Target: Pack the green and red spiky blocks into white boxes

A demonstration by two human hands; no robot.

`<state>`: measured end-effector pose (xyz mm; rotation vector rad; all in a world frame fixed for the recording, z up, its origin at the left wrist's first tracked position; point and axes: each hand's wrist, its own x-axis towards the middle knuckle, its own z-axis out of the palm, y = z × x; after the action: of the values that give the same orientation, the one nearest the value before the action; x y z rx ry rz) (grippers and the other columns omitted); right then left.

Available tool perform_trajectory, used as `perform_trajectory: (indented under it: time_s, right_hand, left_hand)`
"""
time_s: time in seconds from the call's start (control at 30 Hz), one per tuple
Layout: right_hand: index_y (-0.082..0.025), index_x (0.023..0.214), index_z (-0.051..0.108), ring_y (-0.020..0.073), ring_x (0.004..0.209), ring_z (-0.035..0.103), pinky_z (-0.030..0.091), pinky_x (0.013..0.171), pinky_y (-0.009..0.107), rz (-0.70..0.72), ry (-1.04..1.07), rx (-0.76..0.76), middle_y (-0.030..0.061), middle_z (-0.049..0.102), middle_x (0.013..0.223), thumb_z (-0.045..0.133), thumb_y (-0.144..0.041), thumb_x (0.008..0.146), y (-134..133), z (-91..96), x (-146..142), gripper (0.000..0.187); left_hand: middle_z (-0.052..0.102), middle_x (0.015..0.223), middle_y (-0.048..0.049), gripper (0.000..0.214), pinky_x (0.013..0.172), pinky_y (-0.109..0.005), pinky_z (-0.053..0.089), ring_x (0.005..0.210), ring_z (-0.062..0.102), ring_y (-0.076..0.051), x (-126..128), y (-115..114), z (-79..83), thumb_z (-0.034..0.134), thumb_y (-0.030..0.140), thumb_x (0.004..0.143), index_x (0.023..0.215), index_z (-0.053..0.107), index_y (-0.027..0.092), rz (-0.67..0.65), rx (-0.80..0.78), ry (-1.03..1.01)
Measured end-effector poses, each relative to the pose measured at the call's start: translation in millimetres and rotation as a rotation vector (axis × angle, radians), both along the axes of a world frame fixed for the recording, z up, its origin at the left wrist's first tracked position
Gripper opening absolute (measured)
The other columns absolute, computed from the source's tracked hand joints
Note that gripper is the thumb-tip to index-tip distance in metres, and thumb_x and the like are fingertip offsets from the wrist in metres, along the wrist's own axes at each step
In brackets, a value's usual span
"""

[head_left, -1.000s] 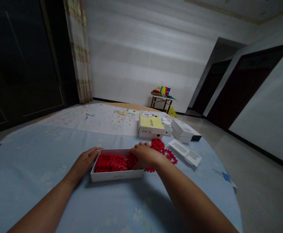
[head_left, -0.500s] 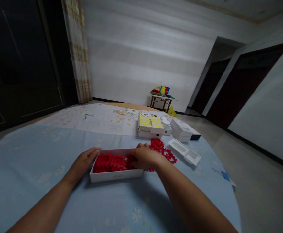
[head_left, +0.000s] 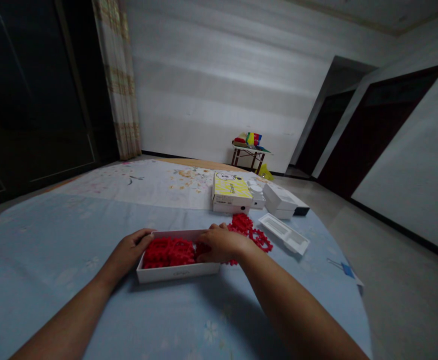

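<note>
A shallow white box (head_left: 179, 273) stands on the blue cloth in front of me, holding several red toothed plastic gear pieces (head_left: 169, 251) packed toward its left. My left hand (head_left: 130, 251) grips the box's left side, its fingers bent over the far corner. Inside the right end, my right hand (head_left: 222, 244) reaches down with curled fingers around a red gear piece (head_left: 200, 248), which is mostly hidden by them. More red gears (head_left: 260, 240) lie on the cloth just beyond and right of that hand, partly covered by it.
Behind the gears sits a yellow-and-white box (head_left: 232, 191), with white boxes (head_left: 280, 200) to its right. A white insert tray (head_left: 285, 235) lies closer. Near the right table edge is a blue clip (head_left: 347, 270). A small side table (head_left: 249, 150) stands by the wall.
My right hand's fingers have shifted slightly within the box's right end. The left hand stays at the box's left side, and the whole view has moved a little.
</note>
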<state>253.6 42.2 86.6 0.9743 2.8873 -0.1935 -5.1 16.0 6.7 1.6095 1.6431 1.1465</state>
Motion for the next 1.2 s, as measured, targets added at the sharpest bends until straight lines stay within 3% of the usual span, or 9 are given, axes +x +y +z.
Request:
perform_trajectory:
  time_s: [0.33,0.5,0.63,0.73,0.83,1.0,1.1,1.2]
  right_hand:
    - [-0.022,0.083,0.067,0.0303,0.093,0.052,0.036,0.079,0.045,-0.036,-0.111,0.026,0.0096,0.066,0.080,0.062,-0.043,0.069,-1,5.3,-11,0.026]
    - [-0.022,0.093,0.066,0.0298,0.094,0.053,0.037,0.079,0.043,-0.018,-0.079,0.021,0.0102,0.067,0.086,0.056,-0.042,0.071,1,7.3,-5,0.031]
    - [-0.023,0.112,0.059,0.0269,0.099,0.052,0.036,0.083,0.041,-0.028,0.103,0.021,0.0094,0.065,0.101,0.052,-0.029,0.073,0,7.2,-5,0.040]
    - [-0.021,0.119,0.054,0.0259,0.103,0.050,0.035,0.086,0.040,-0.002,0.233,0.007,0.0098,0.063,0.106,0.052,-0.031,0.076,-3,6.0,-10,0.044]
    - [-0.025,0.116,0.056,0.0251,0.104,0.048,0.033,0.086,0.040,0.053,0.284,-0.018,0.0077,0.061,0.109,0.053,-0.036,0.078,-5,2.8,-16,0.039]
    - [-0.031,0.098,0.066,0.0250,0.106,0.046,0.029,0.088,0.042,0.108,0.224,-0.061,0.0018,0.060,0.113,0.058,-0.034,0.077,-7,-0.2,-19,0.022]
    - [-0.033,0.104,0.063,0.0241,0.106,0.047,0.029,0.089,0.041,0.138,0.263,-0.089,0.0000,0.063,0.109,0.060,-0.033,0.075,-4,1.6,-14,0.029]
    - [-0.030,0.110,0.059,0.0213,0.101,0.051,0.031,0.088,0.037,0.066,0.334,-0.079,0.0008,0.066,0.102,0.057,-0.031,0.077,2,3.5,-3,0.034]
  left_hand:
    - [0.070,0.086,-0.0031,0.044,0.077,-0.031,0.049,0.083,0.063,-0.022,2,0,0.6,0.051,0.051,0.071,0.096,0.064,0.018,0.013,-0.004,-0.020]
    - [0.070,0.087,-0.0029,0.042,0.074,-0.029,0.049,0.083,0.063,-0.022,2,0,0.9,0.051,0.050,0.071,0.094,0.064,0.017,0.004,0.003,-0.026]
    - [0.070,0.088,-0.0036,0.042,0.076,-0.031,0.049,0.084,0.063,-0.022,3,-1,2.9,0.049,0.050,0.072,0.095,0.064,0.018,-0.004,-0.002,-0.004]
    - [0.068,0.097,-0.0068,0.045,0.084,-0.034,0.046,0.092,0.060,-0.023,6,-4,9.0,0.048,0.051,0.071,0.096,0.063,0.017,0.041,0.040,0.032]
    - [0.063,0.108,-0.0075,0.044,0.094,-0.036,0.039,0.103,0.055,-0.023,10,-7,17.1,0.046,0.051,0.073,0.099,0.063,0.019,0.082,0.173,0.103]
    - [0.064,0.103,-0.0052,0.035,0.095,-0.035,0.037,0.103,0.054,-0.021,21,-12,26.0,0.049,0.048,0.074,0.092,0.067,0.024,-0.010,0.318,0.293]
    - [0.066,0.100,-0.0041,0.031,0.093,-0.037,0.036,0.099,0.055,-0.022,25,-14,27.7,0.052,0.048,0.073,0.088,0.068,0.027,-0.101,0.340,0.453]
    - [0.067,0.099,-0.0032,0.032,0.093,-0.040,0.033,0.099,0.055,-0.023,27,-16,29.7,0.054,0.050,0.071,0.092,0.068,0.029,-0.143,0.330,0.578]
